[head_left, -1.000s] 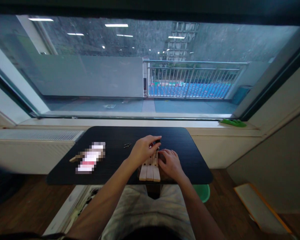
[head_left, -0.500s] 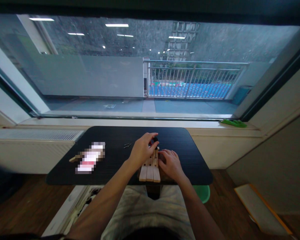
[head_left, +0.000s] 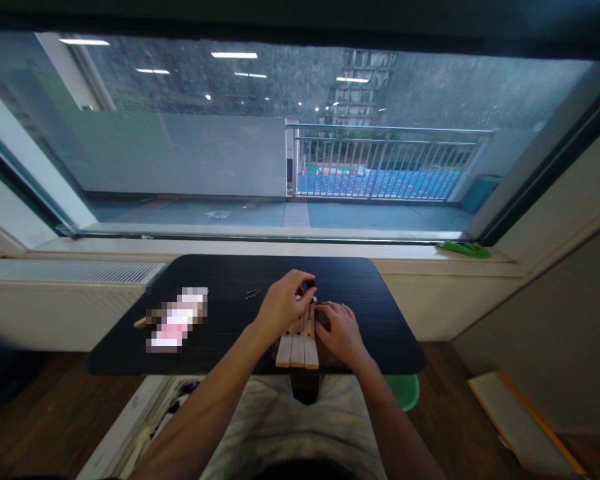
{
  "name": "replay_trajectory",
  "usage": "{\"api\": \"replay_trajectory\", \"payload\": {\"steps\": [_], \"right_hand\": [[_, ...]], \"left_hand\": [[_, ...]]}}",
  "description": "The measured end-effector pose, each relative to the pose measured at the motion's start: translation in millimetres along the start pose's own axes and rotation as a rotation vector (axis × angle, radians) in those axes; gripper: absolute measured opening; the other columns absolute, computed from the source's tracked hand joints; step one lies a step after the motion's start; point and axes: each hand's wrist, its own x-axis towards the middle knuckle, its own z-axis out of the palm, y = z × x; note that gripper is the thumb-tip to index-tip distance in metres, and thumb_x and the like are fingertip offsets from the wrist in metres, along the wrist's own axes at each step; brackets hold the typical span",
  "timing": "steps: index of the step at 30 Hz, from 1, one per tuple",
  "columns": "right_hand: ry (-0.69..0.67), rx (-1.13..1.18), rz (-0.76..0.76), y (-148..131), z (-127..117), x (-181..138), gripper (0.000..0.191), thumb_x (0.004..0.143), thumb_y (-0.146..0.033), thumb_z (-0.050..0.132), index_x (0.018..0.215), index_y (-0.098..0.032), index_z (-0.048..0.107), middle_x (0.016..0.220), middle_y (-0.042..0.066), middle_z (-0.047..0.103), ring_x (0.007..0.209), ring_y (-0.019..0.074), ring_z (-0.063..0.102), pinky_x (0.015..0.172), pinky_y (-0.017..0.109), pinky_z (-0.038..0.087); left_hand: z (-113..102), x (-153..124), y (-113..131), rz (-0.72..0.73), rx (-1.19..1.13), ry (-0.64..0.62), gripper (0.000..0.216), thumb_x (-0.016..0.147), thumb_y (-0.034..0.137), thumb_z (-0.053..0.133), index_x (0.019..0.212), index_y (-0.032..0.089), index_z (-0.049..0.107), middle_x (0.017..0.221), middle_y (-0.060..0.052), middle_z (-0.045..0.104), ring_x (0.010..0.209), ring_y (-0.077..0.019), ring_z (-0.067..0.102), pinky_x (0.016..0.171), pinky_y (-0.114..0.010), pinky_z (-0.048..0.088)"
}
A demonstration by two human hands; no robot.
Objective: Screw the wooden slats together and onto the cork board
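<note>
A wooden piece with several pale, narrow slats (head_left: 297,355) lies near the table's front edge; dark holes dot the slats. My left hand (head_left: 281,301) reaches over its far end, thumb and fingers pinched around a small black object (head_left: 309,285) whose kind I cannot make out. Below that object, something thin and metallic shows on the right slat. My right hand (head_left: 342,329) lies curled along the right side of the wooden piece, thumb against the slats and fingers over its brown base, which is mostly covered.
Several loose screws (head_left: 253,293) lie on the black table (head_left: 230,272), left of my left hand. Farther left are a blurred-out pale sheet (head_left: 176,323) and a wooden stick (head_left: 141,323). A window sill (head_left: 405,251) borders the far side; a green basin (head_left: 405,392) stands below right.
The whole view has shifted slightly. My left hand keeps its pinch on the black object, which looks a little turned or tilted; my right hand stays against the wooden piece.
</note>
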Motion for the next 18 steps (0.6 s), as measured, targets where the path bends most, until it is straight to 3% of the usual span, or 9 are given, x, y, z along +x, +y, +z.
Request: {"api": "replay_trajectory", "payload": {"steps": [18], "right_hand": [[0.007,-0.001,0.009,-3.4,-3.8,-0.6,0.027,0.082,-0.022,0.054,0.107,-0.021,0.065,0.113,0.009,0.067,0.107,0.0245,0.057,0.100,0.044,0.035]], "left_hand": [[-5.9,-2.0,4.8,0.054,-0.028,-0.046,0.023,0.081,0.013,0.058,0.102,0.020,0.063,0.091,-0.002,0.068,0.079,-0.0138,0.065,0.075,-0.027,0.055]]}}
